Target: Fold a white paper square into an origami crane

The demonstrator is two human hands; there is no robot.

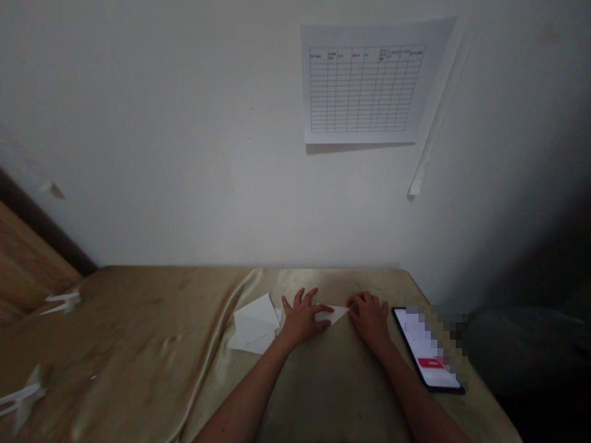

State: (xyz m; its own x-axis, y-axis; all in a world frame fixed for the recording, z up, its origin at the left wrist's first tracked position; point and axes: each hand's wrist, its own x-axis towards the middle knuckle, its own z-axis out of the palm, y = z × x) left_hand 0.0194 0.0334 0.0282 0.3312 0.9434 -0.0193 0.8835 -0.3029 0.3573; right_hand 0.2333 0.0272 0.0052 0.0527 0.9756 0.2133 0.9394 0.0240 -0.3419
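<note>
A small folded white paper (338, 315) lies on the cloth-covered table, its pointed end toward the right. My left hand (302, 319) rests over its left part with fingers spread, thumb and forefinger on the paper. At the pointed tip, my right hand (368, 314) has its fingers bent and close together, touching the paper's end. Part of the paper is hidden under my left hand. Just left of that hand are loose white paper sheets (255, 326), overlapping one another.
A phone (429, 351) with a lit screen lies right of my right hand. Folded white paper pieces (25, 397) (63, 301) sit at the far left. The cloth (138, 344) has a raised crease. A printed table sheet (364, 89) hangs on the wall behind.
</note>
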